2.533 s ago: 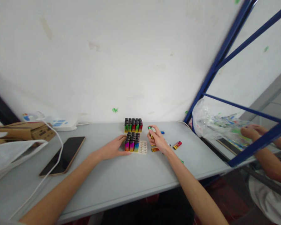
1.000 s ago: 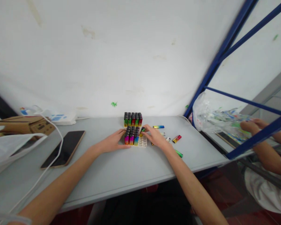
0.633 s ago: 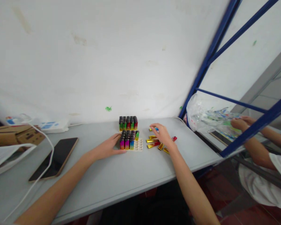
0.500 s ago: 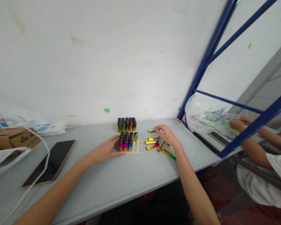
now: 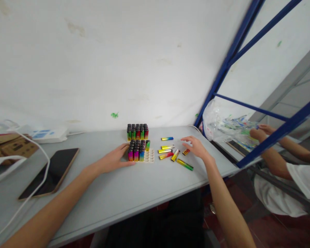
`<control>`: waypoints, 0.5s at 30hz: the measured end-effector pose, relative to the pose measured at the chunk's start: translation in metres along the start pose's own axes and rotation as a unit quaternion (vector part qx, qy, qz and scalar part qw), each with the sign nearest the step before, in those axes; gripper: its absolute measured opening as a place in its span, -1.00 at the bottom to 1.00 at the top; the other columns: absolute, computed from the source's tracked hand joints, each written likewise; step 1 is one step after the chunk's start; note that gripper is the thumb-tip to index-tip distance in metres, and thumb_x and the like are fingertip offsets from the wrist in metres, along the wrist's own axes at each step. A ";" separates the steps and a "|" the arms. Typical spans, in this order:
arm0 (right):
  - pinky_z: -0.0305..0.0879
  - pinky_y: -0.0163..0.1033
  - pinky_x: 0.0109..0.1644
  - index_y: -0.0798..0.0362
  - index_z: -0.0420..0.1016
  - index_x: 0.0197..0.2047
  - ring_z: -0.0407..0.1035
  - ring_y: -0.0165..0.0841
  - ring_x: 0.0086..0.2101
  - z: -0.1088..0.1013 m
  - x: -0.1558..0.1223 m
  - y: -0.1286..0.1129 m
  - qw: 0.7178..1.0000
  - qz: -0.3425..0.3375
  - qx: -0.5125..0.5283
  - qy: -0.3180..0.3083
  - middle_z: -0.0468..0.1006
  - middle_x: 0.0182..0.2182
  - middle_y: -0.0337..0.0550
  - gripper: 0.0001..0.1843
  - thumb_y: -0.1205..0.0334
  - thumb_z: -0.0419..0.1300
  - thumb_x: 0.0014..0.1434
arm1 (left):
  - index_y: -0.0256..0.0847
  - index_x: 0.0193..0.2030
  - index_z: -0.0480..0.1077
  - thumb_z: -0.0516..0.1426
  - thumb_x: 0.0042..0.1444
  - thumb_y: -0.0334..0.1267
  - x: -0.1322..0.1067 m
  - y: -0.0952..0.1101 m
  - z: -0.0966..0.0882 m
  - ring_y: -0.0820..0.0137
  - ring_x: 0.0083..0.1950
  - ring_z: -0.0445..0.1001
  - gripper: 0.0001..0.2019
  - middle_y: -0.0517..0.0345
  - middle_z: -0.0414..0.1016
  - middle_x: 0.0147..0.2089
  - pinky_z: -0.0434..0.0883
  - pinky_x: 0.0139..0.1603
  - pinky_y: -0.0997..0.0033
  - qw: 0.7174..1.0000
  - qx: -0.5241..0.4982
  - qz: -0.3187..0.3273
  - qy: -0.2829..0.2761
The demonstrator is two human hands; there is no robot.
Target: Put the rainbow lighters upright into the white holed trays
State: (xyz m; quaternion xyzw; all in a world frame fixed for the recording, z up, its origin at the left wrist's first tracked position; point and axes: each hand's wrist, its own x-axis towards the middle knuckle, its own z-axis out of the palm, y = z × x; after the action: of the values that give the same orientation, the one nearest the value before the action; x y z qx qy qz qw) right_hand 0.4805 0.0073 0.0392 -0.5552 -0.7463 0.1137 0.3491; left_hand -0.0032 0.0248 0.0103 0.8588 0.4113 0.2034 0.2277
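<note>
My left hand (image 5: 113,159) lies flat and open on the grey table (image 5: 134,186), its fingers against the left side of a white tray (image 5: 150,157) partly filled with upright rainbow-coloured lighters (image 5: 137,151). A second full block of lighters (image 5: 137,131) stands behind it near the wall. My right hand (image 5: 197,147) hovers open, fingers stretched, just right of several loose lighters (image 5: 170,153) lying flat on the table. Nearest to its fingertips is a short red and yellow lighter (image 5: 186,151). It holds nothing.
A black phone (image 5: 50,172) lies at the left with a white cable (image 5: 28,196) over it. Behind it are a cardboard box (image 5: 11,148) and a white power strip (image 5: 48,134). A blue frame (image 5: 232,58) borders the right side; beyond it another person's hands (image 5: 258,132) handle a plastic bag (image 5: 222,125).
My right hand put the green lighter into the tray, then swung right over the loose lighters and now hovers open beyond them. The left hand stayed at the tray.
</note>
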 end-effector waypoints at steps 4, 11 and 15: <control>0.57 0.12 0.29 -0.05 0.80 0.03 0.61 -0.05 0.06 0.012 -0.009 -0.028 0.995 -0.082 0.025 -0.048 0.76 0.03 0.04 -0.76 0.04 0.37 0.46 | -0.24 0.57 0.40 0.32 0.27 0.44 0.000 0.004 -0.001 -0.24 0.60 0.45 -0.03 -0.27 0.43 0.63 0.28 0.74 -0.14 1.000 0.000 0.008 0.003; 0.64 0.15 0.15 -0.01 0.75 0.04 0.66 -0.06 -0.08 -0.004 -0.013 -0.016 0.994 -0.065 0.001 0.085 0.76 -0.02 0.10 -0.57 -0.17 0.24 0.55 | -0.20 0.55 0.44 0.33 0.29 0.40 0.000 0.004 -0.002 -0.22 0.59 0.47 -0.09 -0.21 0.48 0.60 0.32 0.73 -0.12 1.000 0.001 0.021 0.008; 0.70 0.15 0.05 -0.03 0.74 0.10 0.69 -0.03 -0.06 -0.026 -0.020 0.020 0.998 -0.019 -0.002 0.067 0.75 0.05 0.13 -0.50 -0.28 0.28 0.48 | -0.22 0.56 0.41 0.33 0.28 0.41 0.001 0.001 0.000 -0.21 0.59 0.47 -0.07 -0.23 0.46 0.61 0.33 0.72 -0.13 1.000 0.005 0.023 0.009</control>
State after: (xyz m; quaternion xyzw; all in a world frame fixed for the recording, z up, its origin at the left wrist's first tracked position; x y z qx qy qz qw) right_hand 0.5156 -0.0094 0.0393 -0.5480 -0.7319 0.0686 0.3992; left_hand -0.0019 0.0248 0.0110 0.8672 0.3948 0.2141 0.2153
